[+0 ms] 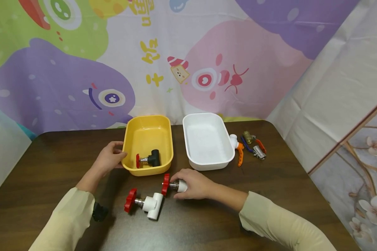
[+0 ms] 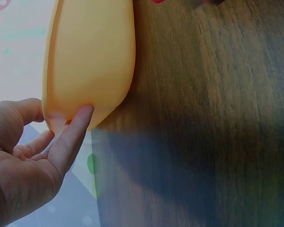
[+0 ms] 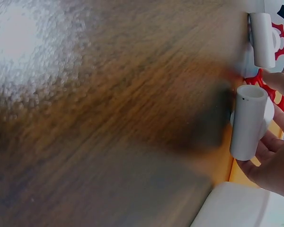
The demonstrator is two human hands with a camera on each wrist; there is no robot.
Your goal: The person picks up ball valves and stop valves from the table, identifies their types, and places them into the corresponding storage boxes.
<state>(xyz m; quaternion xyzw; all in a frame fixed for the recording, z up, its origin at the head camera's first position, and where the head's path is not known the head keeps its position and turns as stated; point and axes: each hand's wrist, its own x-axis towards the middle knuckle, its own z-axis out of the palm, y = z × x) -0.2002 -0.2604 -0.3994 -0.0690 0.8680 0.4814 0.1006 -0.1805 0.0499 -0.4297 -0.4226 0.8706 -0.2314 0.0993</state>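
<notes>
My right hand grips a white plastic stop valve with a red handwheel, just above the table in front of the tubs. A second white stop valve with a red handwheel lies on the table, left of and nearer than that hand. My left hand pinches the left rim of the yellow tub, its thumb and fingers on either side of the wall in the left wrist view. Inside this tub lies a black stop valve with a red handwheel.
A white tub stands right of the yellow one. Beside it lie a white valve with an orange lever, a brass valve and a silver valve. A patterned cloth hangs behind the dark wooden table.
</notes>
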